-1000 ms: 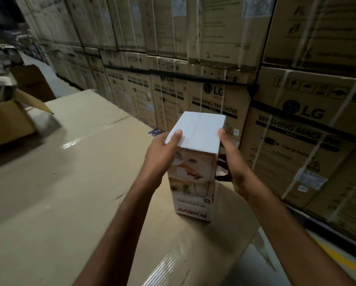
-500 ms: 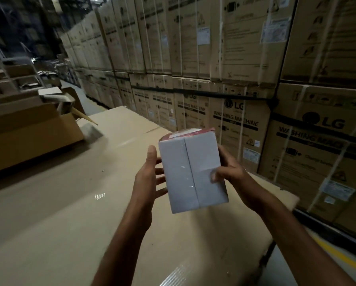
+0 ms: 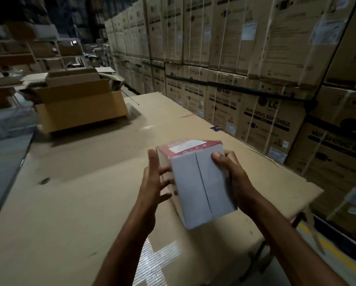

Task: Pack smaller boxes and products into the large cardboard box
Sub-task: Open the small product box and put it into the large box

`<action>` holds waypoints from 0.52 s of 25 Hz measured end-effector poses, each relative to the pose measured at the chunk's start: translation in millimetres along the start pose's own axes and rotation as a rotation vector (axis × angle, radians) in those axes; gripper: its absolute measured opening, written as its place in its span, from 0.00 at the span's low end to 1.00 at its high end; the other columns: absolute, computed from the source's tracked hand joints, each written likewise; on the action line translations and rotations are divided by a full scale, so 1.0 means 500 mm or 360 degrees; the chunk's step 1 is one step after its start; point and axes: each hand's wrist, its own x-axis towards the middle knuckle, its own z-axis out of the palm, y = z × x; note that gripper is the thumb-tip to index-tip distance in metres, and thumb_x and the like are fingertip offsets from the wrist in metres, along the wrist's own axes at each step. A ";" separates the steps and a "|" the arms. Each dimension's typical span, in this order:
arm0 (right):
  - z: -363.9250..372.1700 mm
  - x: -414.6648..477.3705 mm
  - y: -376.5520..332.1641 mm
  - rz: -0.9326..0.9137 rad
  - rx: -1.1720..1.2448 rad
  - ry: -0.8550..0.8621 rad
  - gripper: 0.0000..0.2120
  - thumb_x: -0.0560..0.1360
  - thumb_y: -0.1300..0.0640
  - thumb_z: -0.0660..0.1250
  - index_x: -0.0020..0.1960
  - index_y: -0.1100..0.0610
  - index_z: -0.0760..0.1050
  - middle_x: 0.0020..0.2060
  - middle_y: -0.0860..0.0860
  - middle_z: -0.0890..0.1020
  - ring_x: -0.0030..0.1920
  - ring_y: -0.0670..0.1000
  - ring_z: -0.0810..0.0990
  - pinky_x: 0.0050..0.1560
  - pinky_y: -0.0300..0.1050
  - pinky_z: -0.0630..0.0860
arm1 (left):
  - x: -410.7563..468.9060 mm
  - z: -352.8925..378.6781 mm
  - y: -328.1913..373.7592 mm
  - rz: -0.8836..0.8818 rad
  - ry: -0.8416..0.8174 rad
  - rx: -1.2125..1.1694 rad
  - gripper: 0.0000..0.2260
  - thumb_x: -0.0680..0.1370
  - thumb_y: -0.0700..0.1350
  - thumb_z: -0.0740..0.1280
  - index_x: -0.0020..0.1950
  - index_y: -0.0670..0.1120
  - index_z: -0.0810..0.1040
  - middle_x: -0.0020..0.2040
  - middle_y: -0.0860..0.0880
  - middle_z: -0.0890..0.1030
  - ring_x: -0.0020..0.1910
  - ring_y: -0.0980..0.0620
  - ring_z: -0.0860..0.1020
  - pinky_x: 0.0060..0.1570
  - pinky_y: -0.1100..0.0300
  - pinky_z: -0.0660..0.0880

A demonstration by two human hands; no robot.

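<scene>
**While you hold the small box (image 3: 202, 182)**

Your right hand (image 3: 235, 178) grips it, thumb on the white face. Your left hand (image 3: 152, 182) has its fingers spread against the left side. Beyond your fingertips are the cardboard surface (image 3: 80, 203), the open large cardboard box (image 3: 80, 108) and stacked cartons (image 3: 265, 120).

White product box (image 3: 202, 186) with red side; tan carton (image 3: 80, 108).

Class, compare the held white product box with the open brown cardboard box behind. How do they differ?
The small white product box is closed; the open brown cardboard box has raised flaps. The product box is gripped by the right hand; the brown box rests on the cardboard surface. Both are rectangular.
</scene>
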 end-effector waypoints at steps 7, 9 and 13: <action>0.114 -0.062 0.016 -0.0026 -0.0023 -0.0309 0.28 0.74 0.32 0.68 0.67 0.47 0.76 0.63 0.52 0.82 0.59 0.53 0.85 0.57 0.51 0.83 | -0.093 -0.109 -0.052 0.0166 0.0180 -0.0056 0.29 0.70 0.53 0.73 0.70 0.53 0.73 0.61 0.50 0.84 0.53 0.52 0.85 0.42 0.62 0.80; 0.147 -0.088 0.025 0.0006 -0.0007 -0.0409 0.19 0.78 0.45 0.71 0.67 0.48 0.75 0.60 0.53 0.85 0.54 0.54 0.87 0.49 0.44 0.83 | -0.133 -0.132 -0.074 0.0142 0.0252 -0.0118 0.27 0.71 0.51 0.74 0.68 0.53 0.72 0.63 0.49 0.82 0.53 0.52 0.86 0.42 0.62 0.81; 0.219 -0.154 0.051 0.0091 0.0039 -0.0592 0.21 0.80 0.50 0.70 0.71 0.50 0.72 0.59 0.51 0.85 0.54 0.53 0.87 0.47 0.42 0.83 | -0.221 -0.201 -0.096 0.0099 0.0477 -0.0101 0.18 0.80 0.53 0.69 0.67 0.50 0.70 0.62 0.48 0.81 0.50 0.53 0.86 0.38 0.65 0.80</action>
